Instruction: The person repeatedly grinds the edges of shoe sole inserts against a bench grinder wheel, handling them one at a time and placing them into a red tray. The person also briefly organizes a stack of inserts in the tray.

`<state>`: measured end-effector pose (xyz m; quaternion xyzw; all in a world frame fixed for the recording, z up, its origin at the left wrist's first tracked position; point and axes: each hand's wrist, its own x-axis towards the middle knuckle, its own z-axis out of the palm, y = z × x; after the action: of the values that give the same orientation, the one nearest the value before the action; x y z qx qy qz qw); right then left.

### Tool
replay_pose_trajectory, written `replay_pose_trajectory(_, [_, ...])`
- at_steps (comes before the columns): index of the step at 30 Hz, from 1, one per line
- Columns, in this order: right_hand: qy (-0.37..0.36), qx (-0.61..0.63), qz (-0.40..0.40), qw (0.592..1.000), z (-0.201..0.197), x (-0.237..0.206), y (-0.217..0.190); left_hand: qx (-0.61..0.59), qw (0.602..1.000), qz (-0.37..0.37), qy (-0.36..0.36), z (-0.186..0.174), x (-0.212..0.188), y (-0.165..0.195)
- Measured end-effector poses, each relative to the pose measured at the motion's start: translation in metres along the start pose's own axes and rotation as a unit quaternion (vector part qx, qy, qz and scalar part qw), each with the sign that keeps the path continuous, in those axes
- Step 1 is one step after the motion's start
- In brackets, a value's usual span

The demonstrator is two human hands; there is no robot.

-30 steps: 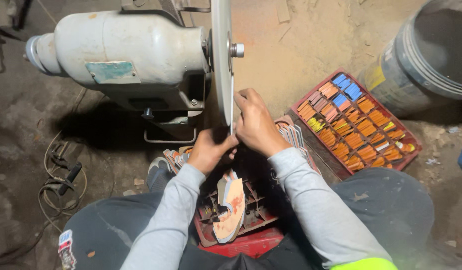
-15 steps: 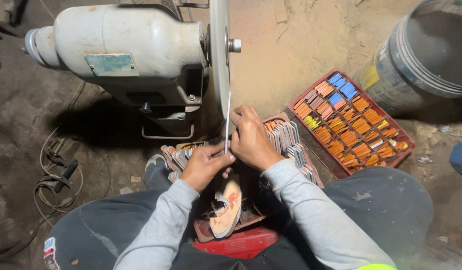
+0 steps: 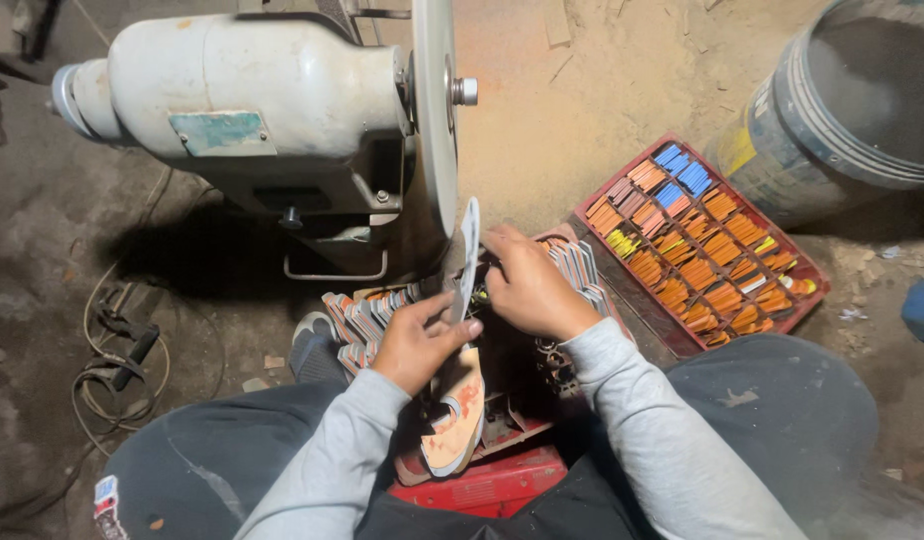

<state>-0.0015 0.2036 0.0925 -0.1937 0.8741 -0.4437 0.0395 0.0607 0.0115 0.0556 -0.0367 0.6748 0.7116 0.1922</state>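
Two hands at work, both in grey sleeves, seen from above over dark trousers. Nearest the body: a red crate [image 3: 497, 485] between the knees, with a tan sole-shaped piece [image 3: 457, 420] leaning on it, orange patches on its face.

Left hand [image 3: 417, 345]: fingers curled shut around the lower edge of a thin flat blank [image 3: 468, 260], thumb tip pressed on its side. Blank stands on edge, near upright, top end up beside the disc rim. Right hand [image 3: 527, 285]: fingers bent down and closed over the blank's far side; can't tell exactly how much of it they pinch, the knuckles hide the contact.

Around the hands, rows of striped flat pieces [image 3: 367, 320] stacked on edge, grey/orange/white, fanned left and right of the wrists.

Just beyond: grinder disc [image 3: 437, 120], seen edge-on, vertical, hub nut on its right face. Blank's top end sits just beside the disc's lower rim; contact not resolvable. Motor housing [image 3: 252, 90] extends left of the disc, pale grey, greenish plate on its side, mounted on a dark base.

Right of the hands: red tray [image 3: 697, 245] of small orange, blue and yellow pieces in rows, on the dirt floor. Far right: big grey bucket [image 3: 842, 110]. Far left: coiled cable [image 3: 112, 360] on the floor.
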Motion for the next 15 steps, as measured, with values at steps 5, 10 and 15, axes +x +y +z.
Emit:
replay_pose_trajectory(5, [0.066,0.008,-0.055,0.996,0.015,0.040,0.010,-0.042,0.999,-0.025,-0.014,-0.018,0.046,0.010])
replay_pose_trajectory(10, [0.081,-0.003,-0.023,0.996,0.017,0.065,0.020,-0.083,0.995,-0.040,-0.026,-0.021,0.070,0.019])
replay_pose_trajectory(15, [0.103,-0.024,-0.044,0.993,0.026,0.049,0.013,-0.070,0.996,-0.032,-0.051,-0.023,0.054,0.019])
